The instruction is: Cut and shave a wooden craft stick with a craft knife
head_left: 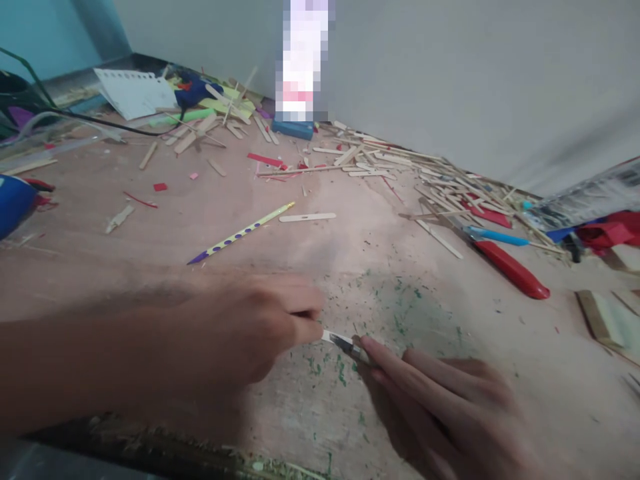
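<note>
My left hand is closed, its thumb and fingers pinching a small pale strip, likely a wooden craft stick; most of it is hidden by the fingers. Coming from the lower right, my right hand grips a craft knife with the index finger stretched along it. The knife's pointed blade lies against or just over the end of the strip. Beyond my left hand lie a yellow and purple pencil and a single craft stick.
Craft sticks are heaped along the wall at the right. Nearby lie a red-handled tool and a blue pen-like piece. At the back left are notebook paper and a dark cable. Green flecks dot the tabletop.
</note>
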Demonstrator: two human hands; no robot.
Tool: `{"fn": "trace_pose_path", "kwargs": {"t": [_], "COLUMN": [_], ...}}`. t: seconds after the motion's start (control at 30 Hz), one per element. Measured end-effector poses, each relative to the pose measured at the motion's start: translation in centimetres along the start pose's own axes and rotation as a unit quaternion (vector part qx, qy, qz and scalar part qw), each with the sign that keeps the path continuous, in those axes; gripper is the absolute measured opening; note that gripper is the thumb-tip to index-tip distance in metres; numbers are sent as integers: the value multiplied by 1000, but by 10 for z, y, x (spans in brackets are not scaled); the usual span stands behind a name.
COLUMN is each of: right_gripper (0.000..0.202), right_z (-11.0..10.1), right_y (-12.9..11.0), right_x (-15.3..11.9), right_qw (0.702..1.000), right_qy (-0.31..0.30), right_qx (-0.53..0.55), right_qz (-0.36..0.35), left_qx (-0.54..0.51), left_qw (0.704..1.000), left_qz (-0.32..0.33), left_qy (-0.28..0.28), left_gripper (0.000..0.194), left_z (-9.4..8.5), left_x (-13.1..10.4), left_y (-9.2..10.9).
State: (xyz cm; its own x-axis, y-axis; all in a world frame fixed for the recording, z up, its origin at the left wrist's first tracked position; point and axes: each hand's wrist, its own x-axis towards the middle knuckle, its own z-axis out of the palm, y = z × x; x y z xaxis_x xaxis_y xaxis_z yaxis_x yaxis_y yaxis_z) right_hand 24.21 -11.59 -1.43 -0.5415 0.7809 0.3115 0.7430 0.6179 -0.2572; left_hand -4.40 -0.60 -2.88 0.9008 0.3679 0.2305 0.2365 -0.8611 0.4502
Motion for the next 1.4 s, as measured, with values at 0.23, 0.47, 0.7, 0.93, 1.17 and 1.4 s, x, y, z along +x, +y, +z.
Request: {"fn": "trace_pose_path", "kwargs": {"t": [0.23,0.47,0.7,0.93,1.17,1.4], "right_gripper": [37,42,46,37,42,41], "right_z": [1,-3,3,7,11,11], "right_y": [-2,3,1,-9,-10,-10], "right_x": [5,5,5,5,7,15], "right_qw": [1000,999,1000,999,997,999], "right_qy": [-1,-5,1,5,10,-6], "right_qx": [0,42,7,-46,-73,-45], "right_qz": [-2,8,-1,-8,-20,-22], "left_qx": [-30,39,39,51,94,78], "left_qw": [999,996,995,994,992,992], "left_qz": [7,84,92,85,85,98], "left_qy": [-27,-19,-29,-46,-27,15], "left_gripper": [20,18,24,26,17,24], "left_z": [0,-3,-3,-8,-20,-12], "left_x": [-3,-1,-2,3,4,-1], "left_y": [11,16,13,20,31,27]}}
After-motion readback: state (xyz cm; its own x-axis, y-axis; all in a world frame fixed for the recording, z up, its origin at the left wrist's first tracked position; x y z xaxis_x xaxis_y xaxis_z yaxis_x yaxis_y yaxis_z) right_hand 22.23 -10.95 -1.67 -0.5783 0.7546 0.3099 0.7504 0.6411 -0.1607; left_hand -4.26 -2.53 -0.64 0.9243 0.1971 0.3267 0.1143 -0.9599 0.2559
